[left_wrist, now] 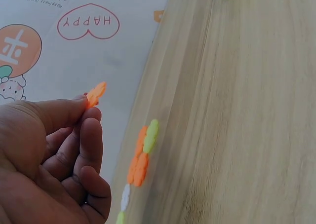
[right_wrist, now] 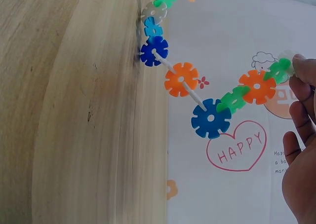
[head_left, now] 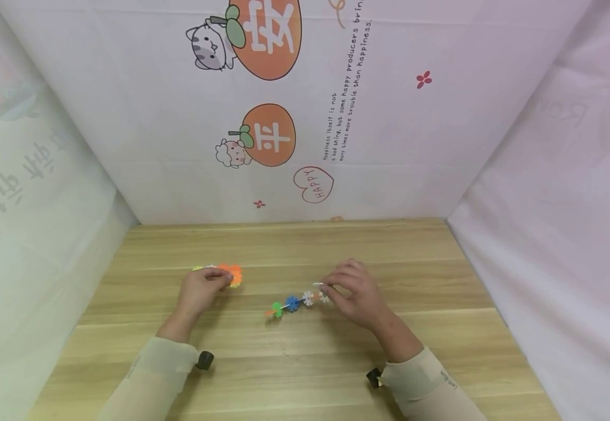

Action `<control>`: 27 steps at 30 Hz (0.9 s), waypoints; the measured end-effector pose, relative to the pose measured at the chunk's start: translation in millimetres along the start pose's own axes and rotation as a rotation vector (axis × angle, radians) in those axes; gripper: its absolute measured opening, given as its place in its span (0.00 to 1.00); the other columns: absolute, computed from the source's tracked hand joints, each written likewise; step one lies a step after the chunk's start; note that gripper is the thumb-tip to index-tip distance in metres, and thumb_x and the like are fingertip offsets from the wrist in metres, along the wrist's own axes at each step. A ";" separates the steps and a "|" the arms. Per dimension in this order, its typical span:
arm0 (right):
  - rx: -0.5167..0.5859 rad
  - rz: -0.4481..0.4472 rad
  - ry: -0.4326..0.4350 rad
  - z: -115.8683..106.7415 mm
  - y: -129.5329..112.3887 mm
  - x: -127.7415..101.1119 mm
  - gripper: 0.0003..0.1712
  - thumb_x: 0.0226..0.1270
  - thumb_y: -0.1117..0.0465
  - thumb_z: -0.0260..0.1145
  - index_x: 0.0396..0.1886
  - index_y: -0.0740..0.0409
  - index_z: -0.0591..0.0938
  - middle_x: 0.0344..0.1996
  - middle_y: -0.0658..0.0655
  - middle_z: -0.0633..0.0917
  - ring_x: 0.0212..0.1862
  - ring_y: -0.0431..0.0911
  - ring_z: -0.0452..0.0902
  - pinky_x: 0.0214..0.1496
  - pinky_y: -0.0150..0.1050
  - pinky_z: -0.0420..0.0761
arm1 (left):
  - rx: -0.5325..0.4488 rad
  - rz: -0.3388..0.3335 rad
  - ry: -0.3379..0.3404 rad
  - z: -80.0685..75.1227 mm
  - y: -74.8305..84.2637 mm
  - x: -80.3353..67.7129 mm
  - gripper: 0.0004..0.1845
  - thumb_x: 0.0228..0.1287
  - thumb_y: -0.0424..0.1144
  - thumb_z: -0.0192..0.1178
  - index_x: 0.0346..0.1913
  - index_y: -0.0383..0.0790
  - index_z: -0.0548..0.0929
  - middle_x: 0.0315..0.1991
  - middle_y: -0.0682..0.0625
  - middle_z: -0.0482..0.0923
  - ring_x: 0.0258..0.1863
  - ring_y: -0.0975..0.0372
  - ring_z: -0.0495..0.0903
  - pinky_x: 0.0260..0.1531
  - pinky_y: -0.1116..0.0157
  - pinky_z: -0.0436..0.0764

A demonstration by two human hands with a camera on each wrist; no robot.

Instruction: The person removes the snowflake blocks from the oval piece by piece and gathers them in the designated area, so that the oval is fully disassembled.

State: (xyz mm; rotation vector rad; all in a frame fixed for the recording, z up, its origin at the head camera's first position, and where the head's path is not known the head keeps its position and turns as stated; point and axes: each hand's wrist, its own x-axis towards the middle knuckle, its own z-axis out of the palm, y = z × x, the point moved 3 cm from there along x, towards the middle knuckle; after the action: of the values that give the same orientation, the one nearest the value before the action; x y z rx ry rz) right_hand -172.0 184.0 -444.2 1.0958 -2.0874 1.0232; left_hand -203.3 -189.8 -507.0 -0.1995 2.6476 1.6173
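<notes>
My left hand [head_left: 197, 295] pinches an orange notched plastic disc [left_wrist: 96, 94] between thumb and fingertips. Below it in the left wrist view, more orange discs [left_wrist: 138, 169], a yellow-green disc [left_wrist: 151, 136] and a white disc [left_wrist: 125, 198] lie in a row on the table. My right hand [head_left: 354, 295] holds a chain of interlocking notched discs by a whitish end disc [right_wrist: 287, 57]. Green, orange and blue discs make up the chain, among them a dark blue disc [right_wrist: 154, 51] and a larger blue disc [right_wrist: 211, 118]. In the head view, the chain slants down leftward from the right hand.
The wooden table [head_left: 294, 374] has a printed white cloth [head_left: 378, 128] standing behind it. White cloth side walls [head_left: 573, 234] rise at left and right. A dark strap end [head_left: 205, 360] sticks out at the left cuff, and a similar one [head_left: 374, 378] at the right.
</notes>
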 end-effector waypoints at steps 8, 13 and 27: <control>0.007 -0.003 0.000 -0.3 -1.0 0.4 0.04 0.69 0.60 0.74 0.36 0.55 0.91 0.35 0.46 0.90 0.41 0.46 0.80 0.48 0.44 0.74 | 0.031 -0.023 0.020 -7.2 -8.3 3.9 0.16 0.68 0.47 0.70 0.48 0.37 0.90 0.44 0.46 0.90 0.46 0.52 0.86 0.42 0.63 0.80; 0.006 0.008 -0.002 -0.9 -0.4 -0.3 0.04 0.70 0.59 0.74 0.36 0.54 0.91 0.35 0.45 0.90 0.41 0.46 0.79 0.48 0.44 0.74 | 0.078 -0.035 0.035 -13.0 -15.5 6.7 0.17 0.69 0.48 0.69 0.49 0.37 0.90 0.51 0.43 0.88 0.51 0.52 0.82 0.45 0.61 0.79; 0.013 0.018 0.000 -1.5 -0.1 -1.8 0.04 0.70 0.59 0.74 0.36 0.53 0.91 0.35 0.45 0.90 0.41 0.45 0.79 0.48 0.43 0.74 | 0.136 -0.073 0.052 -28.8 -33.3 7.3 0.20 0.72 0.49 0.66 0.52 0.34 0.88 0.57 0.37 0.84 0.61 0.43 0.77 0.57 0.47 0.77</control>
State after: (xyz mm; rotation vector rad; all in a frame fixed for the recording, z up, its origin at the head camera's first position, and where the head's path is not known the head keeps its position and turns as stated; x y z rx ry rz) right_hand -170.9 186.0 -444.6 1.0847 -2.0970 1.0468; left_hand -205.2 -231.0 -523.9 -0.3344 2.7406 1.4243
